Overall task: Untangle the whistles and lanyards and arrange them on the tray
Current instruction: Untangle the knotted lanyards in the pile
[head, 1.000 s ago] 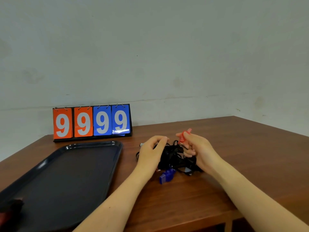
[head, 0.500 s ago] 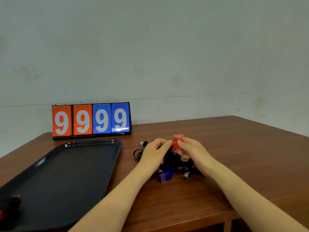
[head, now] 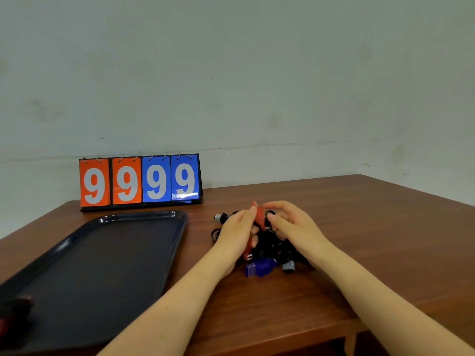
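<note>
**Both hands on the red whistle above the tangle**

I see my left hand (head: 236, 233) and right hand (head: 295, 227) pinching a red whistle (head: 260, 216) between them, above the black lanyard tangle (head: 272, 246) on the wooden table (head: 372, 227). A blue whistle (head: 259, 269) and a grey whistle (head: 288, 266) lie at its near edge. The dark tray (head: 102, 253) sits to the left, well apart, before a scoreboard (head: 140, 181) reading 9999.

A red whistle (head: 259, 217) stands tilted between the fingertips of both hands. Under the palms lies a black lanyard tangle (head: 272, 246), a blue whistle (head: 259, 269) (nearest the wrists) beside a grey one (head: 288, 267); the dark tray (head: 108, 253) lies left of the left hand.
</note>
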